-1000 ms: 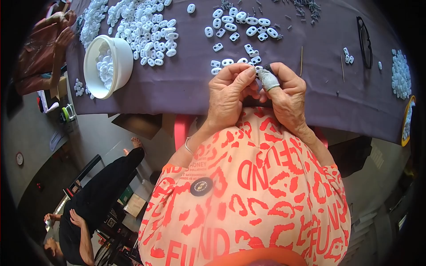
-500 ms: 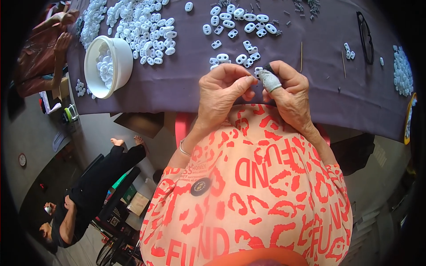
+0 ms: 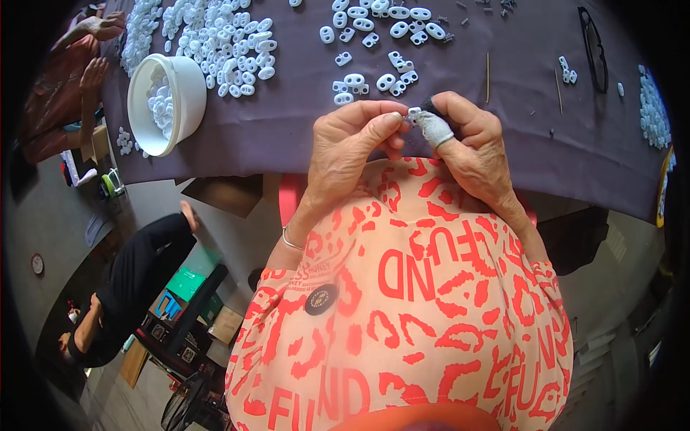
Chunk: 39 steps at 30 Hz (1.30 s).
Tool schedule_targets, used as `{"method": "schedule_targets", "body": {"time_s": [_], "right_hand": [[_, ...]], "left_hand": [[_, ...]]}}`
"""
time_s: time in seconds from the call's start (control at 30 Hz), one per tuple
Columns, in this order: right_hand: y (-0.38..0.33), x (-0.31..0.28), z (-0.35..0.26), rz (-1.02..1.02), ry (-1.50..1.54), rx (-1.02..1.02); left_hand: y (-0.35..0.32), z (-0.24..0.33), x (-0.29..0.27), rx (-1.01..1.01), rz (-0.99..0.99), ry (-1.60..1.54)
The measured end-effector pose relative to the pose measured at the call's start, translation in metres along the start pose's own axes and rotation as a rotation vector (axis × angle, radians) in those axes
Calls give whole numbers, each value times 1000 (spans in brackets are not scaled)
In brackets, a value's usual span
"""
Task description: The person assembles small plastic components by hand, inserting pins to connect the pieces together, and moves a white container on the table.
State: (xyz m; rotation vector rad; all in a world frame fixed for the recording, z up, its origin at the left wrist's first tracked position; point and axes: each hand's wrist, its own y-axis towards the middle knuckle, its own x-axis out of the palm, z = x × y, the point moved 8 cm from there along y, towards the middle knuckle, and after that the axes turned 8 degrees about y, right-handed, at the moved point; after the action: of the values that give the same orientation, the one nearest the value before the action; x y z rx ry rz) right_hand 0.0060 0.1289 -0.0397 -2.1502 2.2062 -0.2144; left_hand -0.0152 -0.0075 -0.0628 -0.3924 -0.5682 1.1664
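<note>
My right hand [image 3: 476,144] pinches a small white plastic cord-lock piece [image 3: 414,111] between thumb and forefinger, at the table's near edge. A pale cloth finger cover [image 3: 435,129] wraps that thumb, and something dark covers the forefinger's tip. Close beside it, my left hand [image 3: 350,147] has thumb and forefinger pressed together near the piece; what they hold is too small to make out. Just beyond my hands lie white two-holed cord-lock parts [image 3: 353,80], some oval and some smaller. Several tiny dark springs [image 3: 462,21] are scattered farther back.
At the left a white tub [image 3: 188,93] lies tipped toward me beside a heap of white oval parts [image 3: 223,50]. Two thin sticks [image 3: 488,77], glasses [image 3: 594,54] and another white heap [image 3: 652,115] lie right. Another person's hands [image 3: 97,50] are at the far left.
My hands stay together, with the fingertips shifted slightly and the white piece turned a little. The view has moved slightly. A person in dark clothes at the lower left has shifted position.
</note>
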Motion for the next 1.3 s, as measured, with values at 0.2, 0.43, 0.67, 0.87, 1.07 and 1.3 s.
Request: {"method": "schedule_targets", "body": {"time_s": [0.2,0.43,0.67,0.87,1.07,1.3], "right_hand": [[0,1,5,12,11,46],[1,3,8,15,-9,77],[2,3,12,14,-56,83],[2,7,14,8,-71,92],[2,3,22,19,47,153],[-2,3,27,30,203,352]], "left_hand": [[1,-2,-1,4,23,18],[1,-4,0,-21,31,27],[1,-4,1,-10,54,38],[1,4,-1,82,82,173],[1,5,-2,52,99,67],[3,-4,-3,19,34,33]]}}
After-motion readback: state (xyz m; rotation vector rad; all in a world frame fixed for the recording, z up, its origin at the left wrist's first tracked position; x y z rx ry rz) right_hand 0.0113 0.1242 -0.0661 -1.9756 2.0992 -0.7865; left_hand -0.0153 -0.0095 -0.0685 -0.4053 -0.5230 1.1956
